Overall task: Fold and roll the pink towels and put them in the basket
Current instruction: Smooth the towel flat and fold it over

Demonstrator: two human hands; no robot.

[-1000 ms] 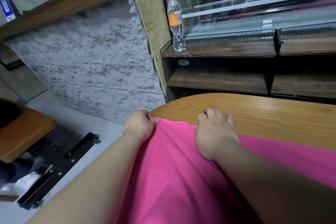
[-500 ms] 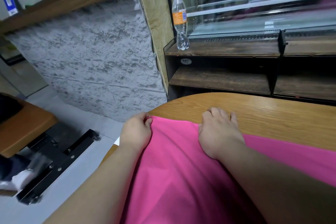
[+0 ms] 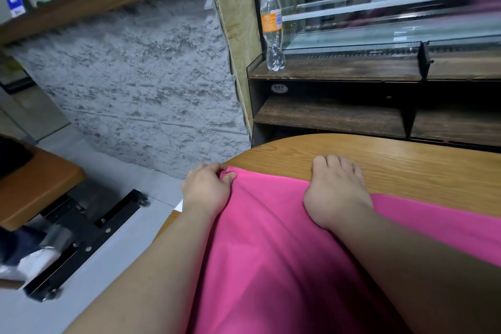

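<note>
A bright pink towel lies spread over the near part of a rounded wooden table. My left hand pinches the towel's far left corner at the table's curved edge. My right hand lies on the towel's far edge, fingers straight and reaching onto the bare wood. Both forearms cross the cloth from the bottom of the view. No basket is in view.
Behind the table stands a dark wooden shelf unit with a clear plastic bottle on its top board. A rough grey wall is to the left. On the floor, left, are a black wheeled metal frame and a brown seat.
The towel's far edge and both hands have stayed almost in place. The left hand has shifted its pinch slightly on the corner.
</note>
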